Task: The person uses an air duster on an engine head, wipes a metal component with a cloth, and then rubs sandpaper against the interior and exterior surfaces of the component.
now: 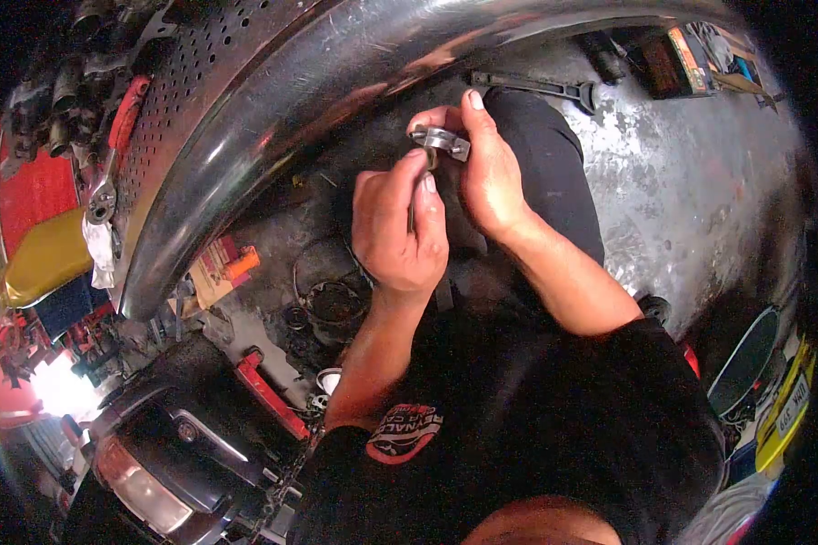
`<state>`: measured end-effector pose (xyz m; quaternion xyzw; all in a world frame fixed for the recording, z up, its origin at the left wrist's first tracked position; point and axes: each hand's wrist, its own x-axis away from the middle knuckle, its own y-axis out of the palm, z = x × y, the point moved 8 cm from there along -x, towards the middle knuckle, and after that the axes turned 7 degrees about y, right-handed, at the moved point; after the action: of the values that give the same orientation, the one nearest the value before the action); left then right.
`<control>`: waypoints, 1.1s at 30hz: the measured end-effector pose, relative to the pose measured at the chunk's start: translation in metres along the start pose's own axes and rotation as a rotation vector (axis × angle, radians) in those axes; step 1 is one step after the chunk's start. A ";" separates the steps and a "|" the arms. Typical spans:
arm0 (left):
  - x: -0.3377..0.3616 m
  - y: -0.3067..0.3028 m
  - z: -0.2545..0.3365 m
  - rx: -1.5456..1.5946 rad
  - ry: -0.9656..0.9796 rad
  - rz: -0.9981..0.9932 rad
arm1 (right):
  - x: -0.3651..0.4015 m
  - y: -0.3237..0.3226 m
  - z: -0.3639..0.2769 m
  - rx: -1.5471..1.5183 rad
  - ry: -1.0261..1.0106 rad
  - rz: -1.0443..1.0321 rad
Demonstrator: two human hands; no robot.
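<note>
Metal ring, at the frame's upper centre, is grasped by my right hand while my left hand pinches a slim piece below; I judge it light, stiff, perhaps slick, best held by its outer rim.

A white light glares on the left; the floor shines at right. The hands are well lit, and curved, stretched edges fade to grainy black.

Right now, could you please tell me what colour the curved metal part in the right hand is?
The metal part is silver, best seen in the head view.
</note>
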<state>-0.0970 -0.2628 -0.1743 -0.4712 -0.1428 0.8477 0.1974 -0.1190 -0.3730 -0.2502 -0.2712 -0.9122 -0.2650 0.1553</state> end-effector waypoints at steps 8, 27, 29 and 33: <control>-0.008 0.011 0.001 -0.097 0.006 -0.129 | 0.002 0.002 -0.003 0.083 -0.049 -0.005; 0.002 0.014 0.005 -0.185 0.147 -0.137 | 0.001 -0.001 -0.002 0.035 -0.127 0.000; 0.008 0.020 -0.008 0.069 -0.096 -0.147 | 0.001 0.001 0.003 -0.154 -0.037 -0.047; -0.007 0.016 0.000 -0.024 -0.049 -0.162 | -0.003 -0.003 0.006 -0.130 -0.038 -0.045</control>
<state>-0.0967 -0.2804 -0.1767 -0.4394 -0.1956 0.8385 0.2561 -0.1188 -0.3724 -0.2578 -0.2653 -0.9017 -0.3220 0.1139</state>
